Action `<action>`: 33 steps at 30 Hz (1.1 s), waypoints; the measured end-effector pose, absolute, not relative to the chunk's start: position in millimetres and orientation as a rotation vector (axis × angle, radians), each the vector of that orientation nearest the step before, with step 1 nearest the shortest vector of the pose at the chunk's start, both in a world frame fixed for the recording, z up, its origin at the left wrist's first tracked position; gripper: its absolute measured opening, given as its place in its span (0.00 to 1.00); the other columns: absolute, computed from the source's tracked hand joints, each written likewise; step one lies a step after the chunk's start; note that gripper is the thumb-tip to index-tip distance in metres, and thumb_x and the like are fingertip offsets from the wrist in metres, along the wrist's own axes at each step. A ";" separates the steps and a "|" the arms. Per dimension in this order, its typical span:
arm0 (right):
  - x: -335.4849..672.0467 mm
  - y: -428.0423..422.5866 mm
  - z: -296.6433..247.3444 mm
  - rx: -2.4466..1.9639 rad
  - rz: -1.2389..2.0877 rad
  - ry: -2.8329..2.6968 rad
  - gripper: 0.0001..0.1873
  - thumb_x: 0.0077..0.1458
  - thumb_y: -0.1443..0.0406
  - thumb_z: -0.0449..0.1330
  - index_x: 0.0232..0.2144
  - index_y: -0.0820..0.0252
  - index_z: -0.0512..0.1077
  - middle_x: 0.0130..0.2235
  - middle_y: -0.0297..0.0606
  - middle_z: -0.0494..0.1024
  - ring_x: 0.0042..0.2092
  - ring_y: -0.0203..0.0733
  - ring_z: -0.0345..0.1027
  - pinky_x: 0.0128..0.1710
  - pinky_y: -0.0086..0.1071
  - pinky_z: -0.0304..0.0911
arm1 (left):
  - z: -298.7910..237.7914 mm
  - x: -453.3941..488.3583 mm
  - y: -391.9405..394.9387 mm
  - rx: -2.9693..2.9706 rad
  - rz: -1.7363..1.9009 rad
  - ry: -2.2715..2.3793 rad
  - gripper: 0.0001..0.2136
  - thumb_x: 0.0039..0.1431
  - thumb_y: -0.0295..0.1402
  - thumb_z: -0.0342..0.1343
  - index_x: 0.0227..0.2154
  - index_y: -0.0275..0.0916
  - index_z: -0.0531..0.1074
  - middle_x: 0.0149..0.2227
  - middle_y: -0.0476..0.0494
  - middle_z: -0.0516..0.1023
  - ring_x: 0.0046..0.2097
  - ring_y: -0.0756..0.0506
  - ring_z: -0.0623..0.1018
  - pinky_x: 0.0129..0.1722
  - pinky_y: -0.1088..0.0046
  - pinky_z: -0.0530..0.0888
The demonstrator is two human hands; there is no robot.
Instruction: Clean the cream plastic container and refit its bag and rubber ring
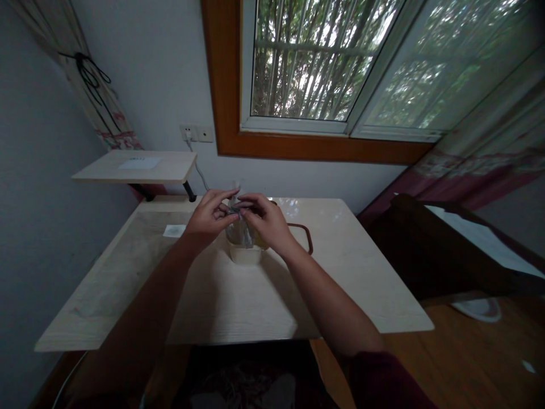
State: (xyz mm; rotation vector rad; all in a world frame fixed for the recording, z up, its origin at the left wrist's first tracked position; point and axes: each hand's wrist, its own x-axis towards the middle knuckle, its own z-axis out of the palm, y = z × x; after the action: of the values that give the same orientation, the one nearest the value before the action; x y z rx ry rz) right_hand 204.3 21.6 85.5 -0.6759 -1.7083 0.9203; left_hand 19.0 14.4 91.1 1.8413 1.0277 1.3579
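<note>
My left hand (209,216) and my right hand (264,220) meet above the middle of a light wooden table (128,272). Both pinch the top of a small clear plastic bag (240,232) between thumb and fingertips. The bag hangs down into a cream-coloured cup or small pot (244,253) with a dark brown looped handle (303,234) on its right. What the bag contains is too dim to make out.
A small white paper slip (174,230) lies on the table's left. A raised side shelf (136,167) with a paper on it stands at the far left. A window is behind, curtains at both sides, and a dark chair or furniture (426,250) to the right.
</note>
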 end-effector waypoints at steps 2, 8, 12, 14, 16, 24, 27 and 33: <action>205.9 19.0 84.7 -0.642 0.944 -1.753 0.15 0.62 0.62 0.58 0.51 0.49 0.69 0.50 0.36 0.79 0.54 0.43 0.73 0.57 0.42 0.65 | 91.1 17.2 13.7 1.888 1.355 1.046 0.18 0.52 0.34 0.64 0.47 0.43 0.77 0.48 0.42 0.68 0.42 0.49 0.75 0.41 0.73 0.76; 216.7 10.7 81.2 -0.637 1.059 -1.783 0.20 0.64 0.57 0.56 0.57 0.48 0.64 0.52 0.38 0.79 0.58 0.45 0.69 0.60 0.46 0.62 | 93.2 14.8 12.1 1.940 1.385 1.191 0.09 0.51 0.35 0.65 0.36 0.40 0.79 0.41 0.43 0.72 0.39 0.47 0.75 0.37 0.72 0.75; 229.6 10.1 71.4 -0.653 1.016 -1.699 0.21 0.62 0.54 0.59 0.55 0.49 0.65 0.54 0.41 0.77 0.57 0.46 0.69 0.59 0.47 0.63 | 90.7 9.9 10.8 1.964 1.397 1.256 0.06 0.53 0.35 0.63 0.32 0.40 0.79 0.36 0.44 0.74 0.39 0.46 0.75 0.37 0.73 0.73; 239.3 12.3 64.2 -0.697 0.939 -1.694 0.23 0.60 0.53 0.62 0.55 0.49 0.66 0.56 0.42 0.75 0.59 0.48 0.67 0.60 0.48 0.61 | 87.9 6.5 10.6 1.920 1.429 1.260 0.06 0.52 0.36 0.64 0.31 0.40 0.77 0.35 0.44 0.75 0.39 0.46 0.75 0.39 0.72 0.73; 249.7 15.7 56.2 -0.735 0.863 -1.738 0.31 0.54 0.51 0.66 0.57 0.47 0.65 0.60 0.42 0.70 0.62 0.50 0.63 0.62 0.50 0.59 | 84.9 3.6 10.9 1.828 1.475 1.239 0.07 0.52 0.36 0.64 0.31 0.39 0.76 0.36 0.45 0.75 0.40 0.46 0.76 0.41 0.71 0.74; 271.6 20.8 37.6 -0.775 0.673 -2.026 0.60 0.37 0.47 0.75 0.68 0.40 0.50 0.71 0.43 0.50 0.70 0.57 0.43 0.67 0.58 0.47 | 76.3 -1.4 19.7 1.502 1.680 1.145 0.11 0.47 0.36 0.65 0.28 0.39 0.69 0.35 0.47 0.75 0.40 0.48 0.76 0.42 0.71 0.74; 272.6 20.2 38.5 -0.771 0.597 -2.072 0.56 0.39 0.47 0.74 0.67 0.40 0.53 0.69 0.42 0.55 0.70 0.57 0.45 0.67 0.58 0.45 | 73.8 -2.6 23.5 1.399 1.707 1.107 0.12 0.47 0.35 0.65 0.28 0.40 0.67 0.33 0.49 0.73 0.34 0.51 0.74 0.35 0.75 0.72; 259.6 19.6 56.2 -0.863 0.470 -2.121 0.48 0.43 0.48 0.73 0.64 0.44 0.60 0.63 0.43 0.66 0.68 0.58 0.47 0.65 0.58 0.47 | 76.7 1.7 24.5 1.242 1.684 1.009 0.14 0.45 0.32 0.66 0.30 0.40 0.65 0.31 0.52 0.71 0.28 0.53 0.71 0.25 0.79 0.66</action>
State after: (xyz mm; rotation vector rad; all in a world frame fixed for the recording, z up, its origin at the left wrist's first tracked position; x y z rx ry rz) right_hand 259.6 19.6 56.2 -0.8626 -2.1213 0.4702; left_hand 1.7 24.5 76.7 1.2420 1.0090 1.6839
